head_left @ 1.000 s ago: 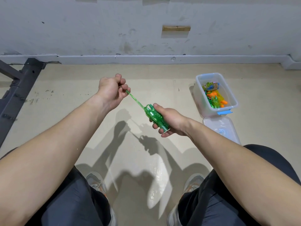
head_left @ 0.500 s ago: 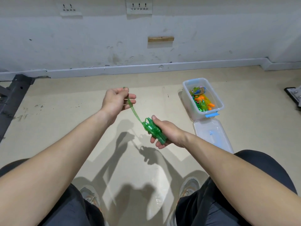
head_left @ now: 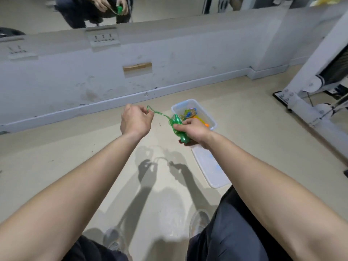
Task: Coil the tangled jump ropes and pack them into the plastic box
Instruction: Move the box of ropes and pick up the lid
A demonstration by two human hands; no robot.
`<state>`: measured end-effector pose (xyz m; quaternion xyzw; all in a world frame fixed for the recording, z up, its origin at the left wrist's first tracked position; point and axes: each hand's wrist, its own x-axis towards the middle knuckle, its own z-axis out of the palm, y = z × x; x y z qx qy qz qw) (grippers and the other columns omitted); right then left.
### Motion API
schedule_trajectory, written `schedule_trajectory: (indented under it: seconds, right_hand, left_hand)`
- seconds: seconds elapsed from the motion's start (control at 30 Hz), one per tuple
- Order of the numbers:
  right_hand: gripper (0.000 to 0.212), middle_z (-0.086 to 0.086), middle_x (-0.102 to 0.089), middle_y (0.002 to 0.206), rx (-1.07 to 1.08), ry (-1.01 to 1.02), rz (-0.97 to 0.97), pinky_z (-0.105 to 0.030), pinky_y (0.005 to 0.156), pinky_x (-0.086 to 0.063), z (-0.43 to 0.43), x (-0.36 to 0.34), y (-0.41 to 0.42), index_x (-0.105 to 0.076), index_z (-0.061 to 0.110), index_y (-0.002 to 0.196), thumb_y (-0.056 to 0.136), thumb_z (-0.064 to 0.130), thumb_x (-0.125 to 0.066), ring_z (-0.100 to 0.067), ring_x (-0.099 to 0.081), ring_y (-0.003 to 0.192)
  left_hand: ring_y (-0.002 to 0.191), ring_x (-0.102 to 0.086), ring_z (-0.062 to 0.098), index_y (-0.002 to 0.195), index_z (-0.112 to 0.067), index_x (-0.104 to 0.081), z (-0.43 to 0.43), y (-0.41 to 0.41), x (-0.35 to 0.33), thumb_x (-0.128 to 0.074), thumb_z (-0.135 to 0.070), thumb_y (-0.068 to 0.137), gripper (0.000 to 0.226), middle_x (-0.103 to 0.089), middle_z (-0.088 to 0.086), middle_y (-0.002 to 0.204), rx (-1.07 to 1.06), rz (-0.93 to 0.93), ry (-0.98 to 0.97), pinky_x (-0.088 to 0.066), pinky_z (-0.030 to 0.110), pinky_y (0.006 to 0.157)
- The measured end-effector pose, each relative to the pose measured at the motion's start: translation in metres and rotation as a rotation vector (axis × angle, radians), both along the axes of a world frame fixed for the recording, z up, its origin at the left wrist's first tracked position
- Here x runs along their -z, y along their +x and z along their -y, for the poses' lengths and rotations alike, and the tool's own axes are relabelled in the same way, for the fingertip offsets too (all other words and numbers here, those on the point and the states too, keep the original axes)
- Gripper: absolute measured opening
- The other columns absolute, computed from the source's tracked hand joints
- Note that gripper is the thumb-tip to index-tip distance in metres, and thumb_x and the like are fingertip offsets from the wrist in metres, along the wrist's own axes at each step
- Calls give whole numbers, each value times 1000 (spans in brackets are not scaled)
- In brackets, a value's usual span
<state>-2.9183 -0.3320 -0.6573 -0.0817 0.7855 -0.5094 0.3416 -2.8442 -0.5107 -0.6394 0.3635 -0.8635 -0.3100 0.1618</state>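
- The right grip (head_left: 195,129) is closed around a green jump rope (head_left: 178,130). Its handles and wound cord are bunched together and held in the air over the near side of the plastic box (head_left: 174,110).
- The left grip (head_left: 136,122) is pinched narrow on a loose loop (head_left: 157,112) of the same cord, held out to the left of the box. The strand sags a little between the two.
- Inside the box lie other ropes (head_left: 190,114), green and orange with a blue tip showing, so part of the packing looks done. How many are in there is too small to tell.
- The lid (head_left: 211,168) lies off on the floor (head_left: 56,140) at the near end of the box. The right grip hides whether the two touch.
- No other rope shows on the floor around the box, so this one is probably the last.
- What seems left is to wind that final loop onto the bundle and drop the bundle in with the others. Perhaps the lid goes on too, though the task does not ask for it.
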Motion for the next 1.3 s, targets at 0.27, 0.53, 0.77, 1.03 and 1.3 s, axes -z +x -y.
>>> schedule_trajectory:
  seconds: [0.27,0.53,0.77,1.03,1.3]
  right_hand:
    - [34,-3,-65,81,110,187,-121,-41,69,-59,-18,27,-96,-53,22,83,80,35,-84,-20,-62,73]
    - [39,0,-65,83,181,345,-174,-39,78,-54,-11,141,-184,-59,18,85,76,48,-82,-21,-62,79]
    - [48,1,-66,97,125,512,-335,-32,73,-43,15,232,-243,-63,17,105,81,57,-73,-23,-63,95]
    - [42,-8,-53,128,416,666,-680,-43,101,-33,4,280,-227,-58,20,129,90,36,-53,-32,-44,123]
    - [48,-10,-36,138,701,394,-125,-36,87,-40,-10,302,-185,-42,11,138,100,39,-49,-31,-56,103]
  left_hand:
    - [88,-61,38,68,-17,-62,-20,-95,52,-51,-35,99,37,-64,11,70,236,5,37,-46,35,69]
    - [89,-68,25,84,-25,-76,-15,-189,150,-70,-24,85,6,-75,2,88,163,35,164,-47,26,77]
    - [93,-65,27,86,-29,-72,-5,-269,241,-68,-33,84,6,-72,1,93,191,192,153,-47,28,72]
    - [120,-43,30,119,-22,-65,11,-298,297,-54,-34,95,29,-51,6,127,339,207,-237,-46,38,81]
    - [147,-18,31,154,-17,-30,40,-306,306,-63,-46,89,78,-10,2,166,364,352,7,-35,47,109]
